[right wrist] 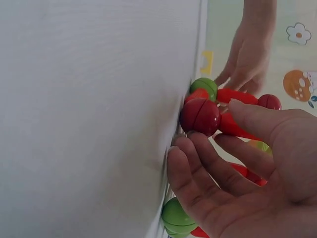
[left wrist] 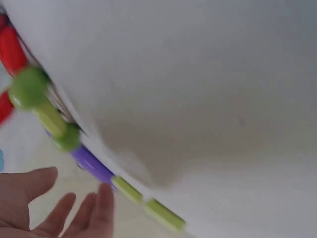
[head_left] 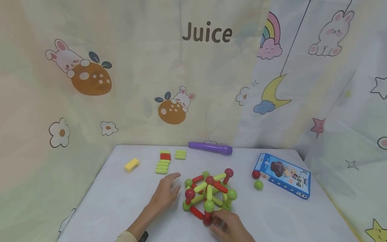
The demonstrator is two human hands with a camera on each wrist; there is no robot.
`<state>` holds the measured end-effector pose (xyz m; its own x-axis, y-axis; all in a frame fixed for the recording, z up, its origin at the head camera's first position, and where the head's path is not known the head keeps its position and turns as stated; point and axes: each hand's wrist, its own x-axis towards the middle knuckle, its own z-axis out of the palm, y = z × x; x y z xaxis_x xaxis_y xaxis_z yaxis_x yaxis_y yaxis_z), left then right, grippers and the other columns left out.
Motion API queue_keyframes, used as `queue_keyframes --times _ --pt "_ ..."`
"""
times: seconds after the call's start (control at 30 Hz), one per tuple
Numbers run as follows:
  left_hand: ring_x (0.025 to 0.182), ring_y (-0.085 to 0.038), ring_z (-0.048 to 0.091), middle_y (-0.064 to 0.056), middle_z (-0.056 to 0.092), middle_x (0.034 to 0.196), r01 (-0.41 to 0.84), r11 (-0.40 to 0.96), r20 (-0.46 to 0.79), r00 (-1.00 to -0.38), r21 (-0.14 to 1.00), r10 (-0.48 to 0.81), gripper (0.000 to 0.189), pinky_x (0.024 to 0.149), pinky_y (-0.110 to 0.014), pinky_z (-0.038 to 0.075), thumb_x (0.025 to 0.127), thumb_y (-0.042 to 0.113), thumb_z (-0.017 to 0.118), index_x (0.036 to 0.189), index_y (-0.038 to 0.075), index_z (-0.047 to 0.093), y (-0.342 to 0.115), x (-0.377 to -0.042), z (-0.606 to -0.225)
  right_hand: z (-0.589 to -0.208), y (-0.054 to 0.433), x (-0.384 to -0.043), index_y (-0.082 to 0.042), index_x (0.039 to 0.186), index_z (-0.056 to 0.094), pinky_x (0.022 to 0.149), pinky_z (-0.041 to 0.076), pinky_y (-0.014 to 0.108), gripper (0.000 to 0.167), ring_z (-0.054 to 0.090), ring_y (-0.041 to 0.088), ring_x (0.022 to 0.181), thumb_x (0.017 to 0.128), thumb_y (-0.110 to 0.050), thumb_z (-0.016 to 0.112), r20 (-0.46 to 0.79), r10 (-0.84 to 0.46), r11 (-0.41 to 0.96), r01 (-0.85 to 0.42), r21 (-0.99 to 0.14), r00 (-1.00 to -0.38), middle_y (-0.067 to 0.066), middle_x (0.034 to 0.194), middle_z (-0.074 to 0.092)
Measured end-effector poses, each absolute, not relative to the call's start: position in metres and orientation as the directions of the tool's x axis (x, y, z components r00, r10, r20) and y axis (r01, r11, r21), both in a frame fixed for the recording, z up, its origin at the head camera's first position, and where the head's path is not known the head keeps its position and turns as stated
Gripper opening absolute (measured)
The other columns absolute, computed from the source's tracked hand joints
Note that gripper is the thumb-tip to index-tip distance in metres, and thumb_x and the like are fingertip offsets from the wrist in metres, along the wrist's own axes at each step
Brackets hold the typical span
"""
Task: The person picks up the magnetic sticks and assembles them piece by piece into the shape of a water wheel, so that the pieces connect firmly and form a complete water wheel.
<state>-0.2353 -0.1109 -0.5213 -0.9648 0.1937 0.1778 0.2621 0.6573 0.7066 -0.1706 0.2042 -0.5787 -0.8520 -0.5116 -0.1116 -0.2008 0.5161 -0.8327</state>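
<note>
"Juice" reads the curtain beyond the lettered blue box and the ball-and-stick frame on the table. The left hand is free beside the frame; the right hand is at its near red ball, gripping or not I can't tell.

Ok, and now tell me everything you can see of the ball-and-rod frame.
The ball-and-rod frame is an open, cage-like build of red and green balls joined by red and yellow-green rods. The pieces look smooth and glossy, perhaps painted wood or plastic; some balls show a thin groove. It stands on the white tabletop, balls at lower and upper levels. The right grip is at its near lower red ball; whether it holds on is unclear. The left grip is beside it.
</note>
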Motion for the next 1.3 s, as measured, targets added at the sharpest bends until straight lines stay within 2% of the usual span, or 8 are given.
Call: queue_keyframes --times 0.1,0.2,0.4,0.6,0.8,0.9,1.07,1.3 --pt "0.134 -0.039 0.059 -0.020 0.064 0.144 0.230 0.794 0.257 -0.962 0.562 0.097 0.045 0.108 -0.055 0.053 0.099 0.007 0.074 0.142 -0.003 0.063 -0.127 -0.252 -0.521 -0.601 0.209 -0.178 -0.018 0.135 0.069 0.076 0.055 0.022 0.047 0.060 0.003 0.093 0.099 -0.047 0.077 -0.099 -0.511 0.511 -0.209 -0.834 -0.854 -0.015 0.106 0.067" --pt "0.119 -0.040 0.064 -0.024 0.068 0.133 0.162 0.875 0.272 -0.961 0.455 0.037 0.044 0.097 -0.053 0.057 0.094 0.003 0.079 0.135 -0.007 0.066 -0.142 -0.267 -0.521 -0.613 0.208 -0.182 -0.021 0.138 0.068 0.078 0.057 0.023 0.048 0.062 0.004 0.095 0.100 -0.049 0.076 -0.128 -0.514 0.516 -0.186 -0.836 -0.848 -0.017 0.108 0.067" --pt "0.094 -0.033 0.065 -0.020 0.071 0.110 0.136 0.916 0.254 -0.966 0.378 0.039 0.032 0.076 -0.045 0.058 0.088 -0.007 0.077 0.120 -0.007 0.075 -0.161 -0.276 -0.526 -0.618 0.202 -0.186 -0.022 0.139 0.068 0.079 0.058 0.024 0.048 0.064 0.007 0.094 0.100 -0.047 0.076 -0.166 -0.524 0.492 -0.138 -0.859 -0.836 -0.013 0.108 0.068" --pt "0.088 -0.026 0.069 -0.013 0.074 0.096 0.103 0.862 0.175 -0.984 0.496 0.017 0.017 0.075 -0.043 0.060 0.088 -0.007 0.076 0.104 -0.003 0.080 -0.167 -0.266 -0.526 -0.616 0.201 -0.184 -0.021 0.138 0.070 0.079 0.057 0.024 0.046 0.064 0.008 0.094 0.100 -0.045 0.077 -0.155 -0.518 0.477 -0.133 -0.869 -0.841 -0.012 0.106 0.068" --pt "0.082 -0.014 0.065 -0.001 0.077 0.095 0.090 0.690 0.104 -0.994 0.718 0.022 0.018 0.069 -0.032 0.054 0.090 0.003 0.084 0.107 0.007 0.080 -0.161 -0.237 -0.504 -0.592 0.199 -0.176 -0.008 0.138 0.068 0.076 0.059 0.026 0.045 0.064 0.006 0.095 0.103 -0.035 0.075 -0.032 -0.564 0.407 -0.244 -0.881 -0.825 -0.010 0.109 0.069" --pt "0.085 -0.011 0.065 0.006 0.076 0.092 0.094 0.594 0.094 -0.995 0.799 0.032 0.018 0.075 -0.032 0.053 0.089 0.009 0.088 0.104 0.013 0.080 -0.154 -0.220 -0.488 -0.568 0.196 -0.168 -0.003 0.139 0.066 0.076 0.058 0.024 0.048 0.063 0.003 0.095 0.105 -0.035 0.072 -0.038 -0.577 0.422 -0.258 -0.869 -0.816 -0.009 0.111 0.070" --pt "0.092 -0.012 0.066 0.009 0.077 0.094 0.094 0.491 0.068 -0.995 0.866 0.070 0.014 0.081 -0.031 0.054 0.093 0.015 0.086 0.107 0.016 0.082 -0.144 -0.195 -0.469 -0.531 0.186 -0.156 0.002 0.138 0.065 0.077 0.057 0.025 0.044 0.063 0.009 0.094 0.104 -0.024 0.074 -0.109 -0.538 0.466 -0.187 -0.865 -0.836 -0.002 0.111 0.070" --pt "0.097 -0.015 0.067 0.007 0.077 0.102 0.129 0.428 0.107 -0.991 0.895 0.076 0.015 0.078 -0.025 0.056 0.096 0.013 0.082 0.111 0.016 0.082 -0.135 -0.178 -0.460 -0.544 0.187 -0.158 -0.005 0.139 0.066 0.076 0.056 0.023 0.040 0.063 0.006 0.093 0.105 -0.025 0.073 -0.091 -0.537 0.436 -0.183 -0.881 -0.839 -0.005 0.111 0.069"
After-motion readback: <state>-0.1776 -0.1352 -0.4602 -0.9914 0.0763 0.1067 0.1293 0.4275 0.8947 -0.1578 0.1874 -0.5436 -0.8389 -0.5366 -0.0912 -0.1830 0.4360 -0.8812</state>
